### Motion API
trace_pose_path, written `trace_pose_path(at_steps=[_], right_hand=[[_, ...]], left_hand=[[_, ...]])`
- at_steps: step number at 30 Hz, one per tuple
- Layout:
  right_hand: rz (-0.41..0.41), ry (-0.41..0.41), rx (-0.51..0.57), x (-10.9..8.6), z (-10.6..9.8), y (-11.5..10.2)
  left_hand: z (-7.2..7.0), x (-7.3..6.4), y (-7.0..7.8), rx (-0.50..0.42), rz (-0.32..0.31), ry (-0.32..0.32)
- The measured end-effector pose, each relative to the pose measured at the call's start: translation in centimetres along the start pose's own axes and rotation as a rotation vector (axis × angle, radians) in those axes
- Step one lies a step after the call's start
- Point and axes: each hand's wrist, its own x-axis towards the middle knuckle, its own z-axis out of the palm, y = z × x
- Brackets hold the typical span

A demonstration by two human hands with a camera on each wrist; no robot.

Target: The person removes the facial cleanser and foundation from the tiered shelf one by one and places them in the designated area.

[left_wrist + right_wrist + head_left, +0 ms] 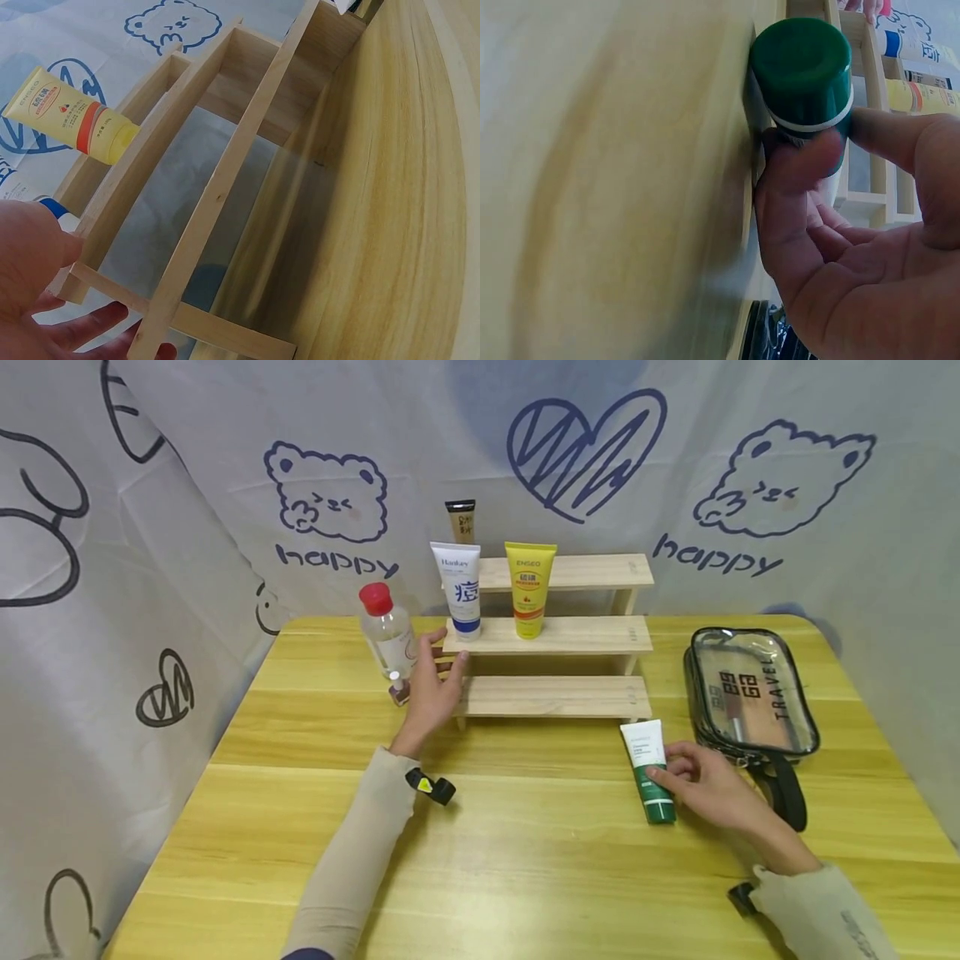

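A three-tier wooden display shelf (555, 697) stands at the back of the table. At its left end is my left hand (436, 690), its thumb against the middle tier and its fingers around the side slat. In the left wrist view those fingers (90, 327) reach past the slat. My right hand (708, 783) pinches a white and green squeeze tube (649, 772) between thumb and fingers, cap end toward me, in front of the shelf's right end. The right wrist view shows the tube's green cap (802, 64) close over the table.
On the middle tier stand a white and blue tube (459, 589) and a yellow tube (530, 589); a black-capped beige tube (462, 522) is on the top tier. Left are a red-capped bottle (388, 631) and a small bottle (398, 690). A clear travel pouch (750, 693) lies at right.
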Motion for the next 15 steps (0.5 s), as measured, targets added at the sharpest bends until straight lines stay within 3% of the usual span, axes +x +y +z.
trace_pose_path(at_steps=[7, 15], right_hand=[[0.025, -0.028, 0.092, -0.22, 0.06, -0.16], [0.033, -0.043, 0.098, -0.41, -0.03, -0.21]], left_hand=[[0.06, 0.00, 0.19, 0.002, -0.015, -0.004], [0.06, 0.01, -0.02, 0.015, -0.023, -0.011]])
